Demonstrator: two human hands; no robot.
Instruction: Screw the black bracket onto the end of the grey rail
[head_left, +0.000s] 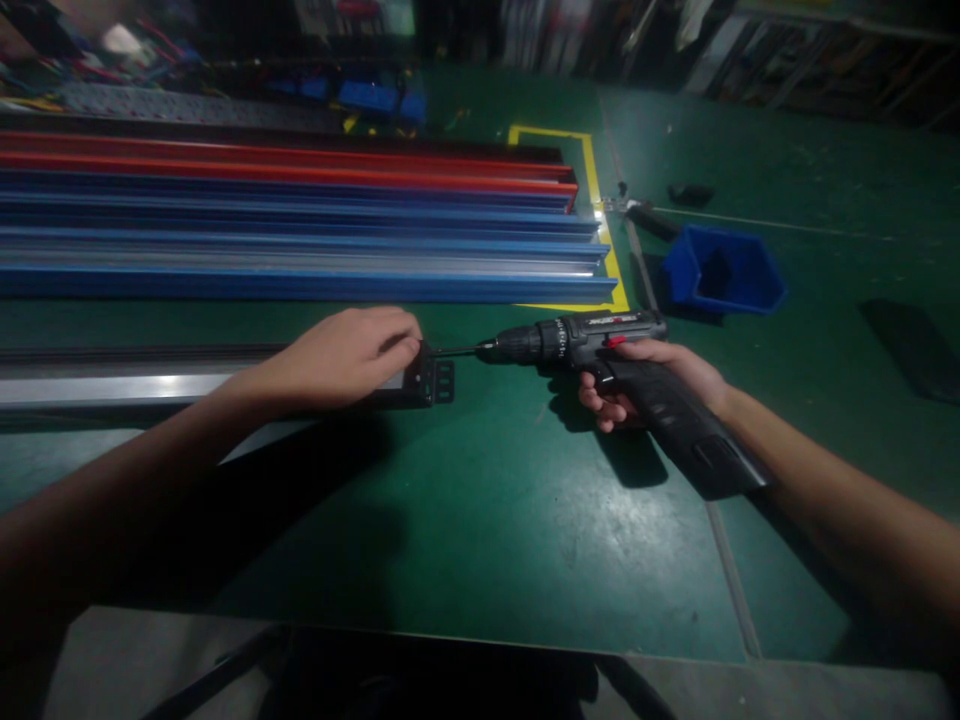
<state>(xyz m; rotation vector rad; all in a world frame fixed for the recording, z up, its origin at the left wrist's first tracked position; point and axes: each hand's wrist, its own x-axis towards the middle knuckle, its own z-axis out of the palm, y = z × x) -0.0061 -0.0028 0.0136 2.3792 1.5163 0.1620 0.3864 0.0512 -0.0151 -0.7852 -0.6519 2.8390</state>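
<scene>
My right hand is wrapped round the handle of a black cordless drill, its forefinger by the trigger. The drill's long bit points left and reaches the black end cap of a metal profile. A small slotted bracket sticks out from that end. Over the profile's end lies my left hand, its fingers curled down round the profile and pressing on it. Whether the bit sits in a screw is too small to tell.
Behind the profile lie several long blue channels and a red channel, ending near yellow tape. A blue bin stands to the right. Dark tools lie by it. The green table's front edge runs close below.
</scene>
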